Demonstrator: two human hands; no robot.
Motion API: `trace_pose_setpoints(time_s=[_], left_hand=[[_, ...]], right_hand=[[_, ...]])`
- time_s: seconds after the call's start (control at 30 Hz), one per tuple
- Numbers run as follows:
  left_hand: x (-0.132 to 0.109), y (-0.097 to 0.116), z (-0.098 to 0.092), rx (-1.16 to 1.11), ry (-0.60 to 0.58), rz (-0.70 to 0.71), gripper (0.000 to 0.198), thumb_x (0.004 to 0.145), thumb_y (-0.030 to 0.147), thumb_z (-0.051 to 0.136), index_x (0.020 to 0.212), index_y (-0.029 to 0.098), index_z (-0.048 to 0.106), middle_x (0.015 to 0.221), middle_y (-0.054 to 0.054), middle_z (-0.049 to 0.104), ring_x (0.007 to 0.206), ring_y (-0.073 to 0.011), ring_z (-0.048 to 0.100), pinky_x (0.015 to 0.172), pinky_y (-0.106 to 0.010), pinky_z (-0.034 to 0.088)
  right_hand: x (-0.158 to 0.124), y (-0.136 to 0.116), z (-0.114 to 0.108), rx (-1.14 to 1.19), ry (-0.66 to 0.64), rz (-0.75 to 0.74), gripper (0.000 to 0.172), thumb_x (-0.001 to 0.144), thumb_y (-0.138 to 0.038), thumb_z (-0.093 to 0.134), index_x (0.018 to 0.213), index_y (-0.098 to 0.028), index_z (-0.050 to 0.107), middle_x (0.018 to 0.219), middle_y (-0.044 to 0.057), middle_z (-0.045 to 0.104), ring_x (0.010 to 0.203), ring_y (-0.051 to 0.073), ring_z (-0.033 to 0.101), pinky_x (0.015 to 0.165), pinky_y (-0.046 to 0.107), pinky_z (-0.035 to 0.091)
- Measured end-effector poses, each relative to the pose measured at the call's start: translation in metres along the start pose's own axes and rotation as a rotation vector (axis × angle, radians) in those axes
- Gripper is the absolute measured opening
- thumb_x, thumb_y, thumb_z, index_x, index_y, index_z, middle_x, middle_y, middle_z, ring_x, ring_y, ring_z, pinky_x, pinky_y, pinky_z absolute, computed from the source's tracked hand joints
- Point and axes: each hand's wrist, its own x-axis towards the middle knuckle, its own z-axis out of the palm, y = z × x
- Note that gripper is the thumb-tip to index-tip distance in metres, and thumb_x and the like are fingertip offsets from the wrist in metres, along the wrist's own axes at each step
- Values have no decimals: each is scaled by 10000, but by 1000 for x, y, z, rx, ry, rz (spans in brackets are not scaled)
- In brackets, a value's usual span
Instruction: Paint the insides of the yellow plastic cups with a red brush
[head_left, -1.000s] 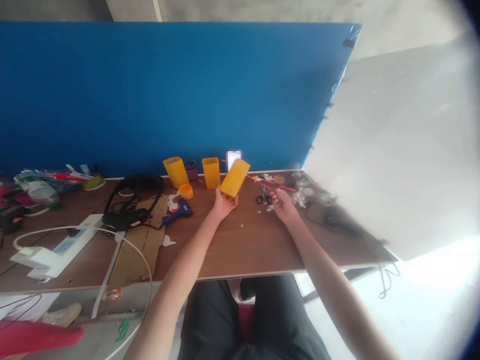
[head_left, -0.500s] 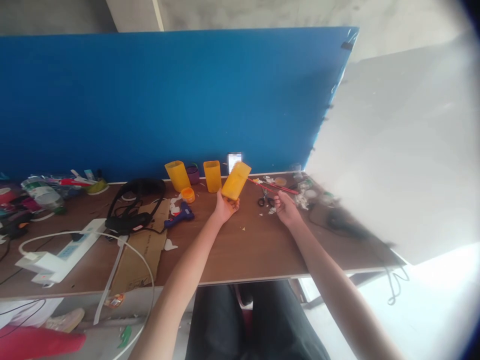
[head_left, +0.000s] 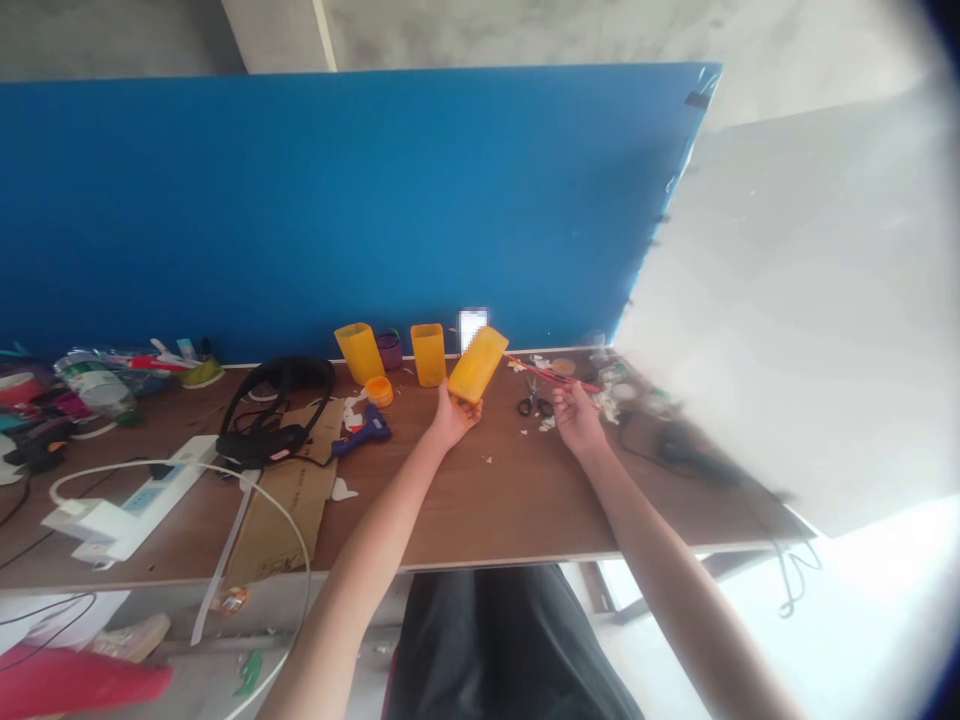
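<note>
Your left hand [head_left: 454, 418] clamps its fingers on a tilted yellow cup [head_left: 477, 364] left of the scissors [head_left: 534, 406]. Right of them, I cannot tell whether your right hand [head_left: 577, 418] has its fingers closed.

Harsh daylight, blown out at the right
Glare from the near right bleaches the white board [head_left: 795, 300] and floor [head_left: 862, 590]; the desk [head_left: 487, 500] is evenly lit with faint shadows; corners darken, edges bow.

Yellow cup [head_left: 477, 364]: translucent smooth plastic. Table [head_left: 487, 500]: matt wood-grain. Cardboard [head_left: 289, 490]: dull, rough brown paper.
</note>
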Motion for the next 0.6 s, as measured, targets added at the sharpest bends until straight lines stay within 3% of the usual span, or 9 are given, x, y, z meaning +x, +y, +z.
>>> trace_pose_setpoints(time_s=[0.3,0.6], left_hand=[[2,-5,3,65,24,59,652,927,696,294,1231,171,534,742,-95,628,572,-145,582,529,-223,470],[6,-7,2,52,45,90,644,928,689,317,1202,149,536,742,-103,642,571,-140,577,555,-223,469]], right_hand=[[4,0,-4,-64,49,10,276,973,-379,562,882,-126,623,799,7,643,642,73,591,582,208,512],[-5,3,-1,-169,-74,8,264,965,-351,577,836,-121,600,741,-11,611,588,62,556,532,189,476]])
